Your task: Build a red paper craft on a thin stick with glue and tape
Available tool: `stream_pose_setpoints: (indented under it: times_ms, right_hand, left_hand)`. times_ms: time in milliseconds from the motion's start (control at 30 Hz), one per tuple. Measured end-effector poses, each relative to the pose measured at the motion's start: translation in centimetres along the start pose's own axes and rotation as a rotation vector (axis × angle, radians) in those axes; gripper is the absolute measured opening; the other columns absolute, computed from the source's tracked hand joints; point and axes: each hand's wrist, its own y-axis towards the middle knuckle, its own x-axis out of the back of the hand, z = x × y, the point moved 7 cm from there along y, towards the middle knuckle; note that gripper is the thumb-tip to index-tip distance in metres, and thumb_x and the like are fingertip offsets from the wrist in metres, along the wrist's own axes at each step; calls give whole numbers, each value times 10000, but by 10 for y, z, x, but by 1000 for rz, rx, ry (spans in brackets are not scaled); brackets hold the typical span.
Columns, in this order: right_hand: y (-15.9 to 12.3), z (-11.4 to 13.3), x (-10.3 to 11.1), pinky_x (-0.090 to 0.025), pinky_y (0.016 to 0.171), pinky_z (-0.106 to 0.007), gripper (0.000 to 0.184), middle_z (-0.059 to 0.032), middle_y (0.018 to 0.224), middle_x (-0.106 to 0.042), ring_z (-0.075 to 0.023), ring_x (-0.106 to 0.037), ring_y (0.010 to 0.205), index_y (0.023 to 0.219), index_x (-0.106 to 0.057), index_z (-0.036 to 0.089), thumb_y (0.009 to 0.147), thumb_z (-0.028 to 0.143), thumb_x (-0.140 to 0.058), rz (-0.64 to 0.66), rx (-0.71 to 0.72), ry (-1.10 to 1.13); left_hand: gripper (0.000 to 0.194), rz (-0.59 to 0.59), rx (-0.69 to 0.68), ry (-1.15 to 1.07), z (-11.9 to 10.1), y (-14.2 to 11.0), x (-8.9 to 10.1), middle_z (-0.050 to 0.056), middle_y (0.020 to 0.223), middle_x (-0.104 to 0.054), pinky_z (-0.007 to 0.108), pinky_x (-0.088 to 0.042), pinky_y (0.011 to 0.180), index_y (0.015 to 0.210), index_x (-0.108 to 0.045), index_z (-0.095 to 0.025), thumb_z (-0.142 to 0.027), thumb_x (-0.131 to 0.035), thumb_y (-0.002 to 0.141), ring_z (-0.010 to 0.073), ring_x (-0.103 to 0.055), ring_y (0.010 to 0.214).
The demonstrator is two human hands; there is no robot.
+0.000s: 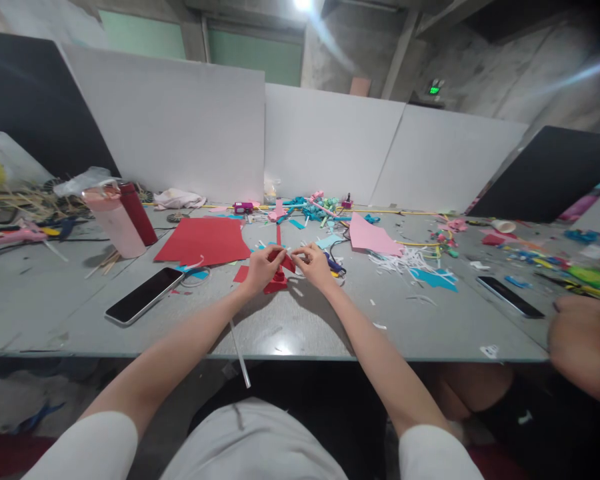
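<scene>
Both my hands meet over the middle of the table. A small piece of red paper is pinched between the fingertips of my left hand and my right hand. Just below them, more folded red paper lies on the tabletop, partly covered by my left hand. A thin white stick pokes out past the table edge under my left forearm. Left of my hands lies a large red sheet, and a pair of scissors rests at its near edge.
A black-screened phone lies front left, with a pink bottle behind it. A pink sheet and white paper shreds are on the right. White partition boards stand at the back. Another person's arm rests at far right.
</scene>
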Motion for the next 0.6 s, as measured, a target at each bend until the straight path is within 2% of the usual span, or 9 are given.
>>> stream_pose_setpoints:
  times_ms: [233,467,600]
  right_hand:
    - [2,-1,2,-447,643,-280,227,-34,884,-573,-150,-537,691,906,-775,207,917,425,-715,27,-18,13]
    - [4,-1,11,-498,689,-288,256,-61,912,-617,-184,-588,792,884,-761,197,902,445,-699,-28,-39,54]
    - [4,0,7,-532,693,-286,268,-74,930,-674,-211,-638,880,841,-758,204,857,470,-735,45,-63,162]
  left_hand:
    - [264,62,-23,-39,-1,-1,-5,25,789,-710,276,-489,678,997,-737,-221,-432,-579,987,163,-610,658]
    - [326,-17,66,-24,9,3,2,-25,636,-560,271,-412,574,1295,-643,-253,-385,-492,1037,156,-516,528]
    - [185,9,70,34,16,8,0,29,797,-682,291,-459,659,1101,-676,-241,-323,-537,1010,183,-608,662]
